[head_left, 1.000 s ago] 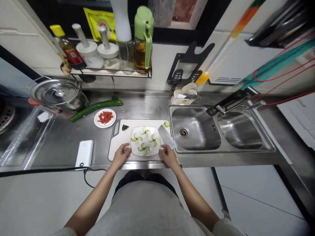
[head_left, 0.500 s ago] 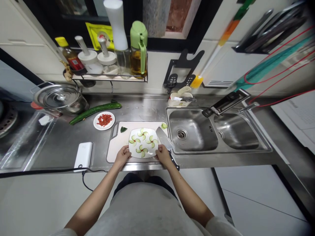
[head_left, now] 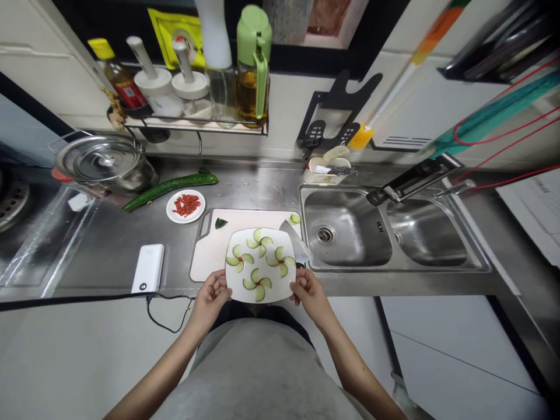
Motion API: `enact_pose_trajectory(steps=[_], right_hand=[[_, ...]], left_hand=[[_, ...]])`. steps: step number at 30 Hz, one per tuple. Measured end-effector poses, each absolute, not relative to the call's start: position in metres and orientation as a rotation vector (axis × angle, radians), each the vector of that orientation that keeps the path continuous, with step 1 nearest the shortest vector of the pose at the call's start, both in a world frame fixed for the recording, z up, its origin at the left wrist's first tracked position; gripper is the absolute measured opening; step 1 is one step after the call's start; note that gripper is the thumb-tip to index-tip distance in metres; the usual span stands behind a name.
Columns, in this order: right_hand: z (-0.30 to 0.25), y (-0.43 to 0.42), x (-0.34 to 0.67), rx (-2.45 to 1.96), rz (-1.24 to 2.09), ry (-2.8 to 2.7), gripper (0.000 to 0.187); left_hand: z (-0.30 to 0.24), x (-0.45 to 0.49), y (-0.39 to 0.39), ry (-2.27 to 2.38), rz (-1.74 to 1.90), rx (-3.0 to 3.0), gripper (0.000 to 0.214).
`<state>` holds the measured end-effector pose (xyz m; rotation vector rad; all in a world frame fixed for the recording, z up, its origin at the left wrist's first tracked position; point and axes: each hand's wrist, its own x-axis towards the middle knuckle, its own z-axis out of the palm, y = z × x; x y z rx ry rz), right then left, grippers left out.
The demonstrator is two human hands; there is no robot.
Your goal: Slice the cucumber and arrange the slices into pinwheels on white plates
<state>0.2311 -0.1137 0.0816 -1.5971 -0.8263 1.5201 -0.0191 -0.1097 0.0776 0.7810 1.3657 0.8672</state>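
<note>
Between my two hands a white squarish plate (head_left: 239,287) is held up over the near edge of the cutting board (head_left: 205,256). On it, cucumber slices (head_left: 256,286) form several pinwheel flowers with small red centres. My left hand (head_left: 214,294) grips the plate's left rim, thumb on top. My right hand (head_left: 310,291) pinches the right rim the same way. Behind the plate, a knife (head_left: 297,242) lies on the board's right side, its handle mostly hidden. Cucumber slices (head_left: 295,219) and a dark green cucumber end (head_left: 221,223) rest on the board.
A small plate of red berries (head_left: 186,205) and a long cucumber (head_left: 170,191) lie at the back left, by a lidded steel pot (head_left: 105,163). A white power bank (head_left: 149,268) with a cable sits near the front edge. The double sink (head_left: 350,230) is right.
Both hands have lifted the plate off the cutting board and drawn it toward my body. It now looks larger and hangs partly past the counter's front edge.
</note>
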Motion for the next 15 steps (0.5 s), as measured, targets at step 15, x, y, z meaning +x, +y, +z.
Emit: enact_pose_trajectory(steps=[15], right_hand=[[0.082,-0.127,0.228,-1.635,1.48,-0.816,0.024]], left_hand=[[0.072,-0.021,-0.126,1.344,0.887,0.733,0.048]])
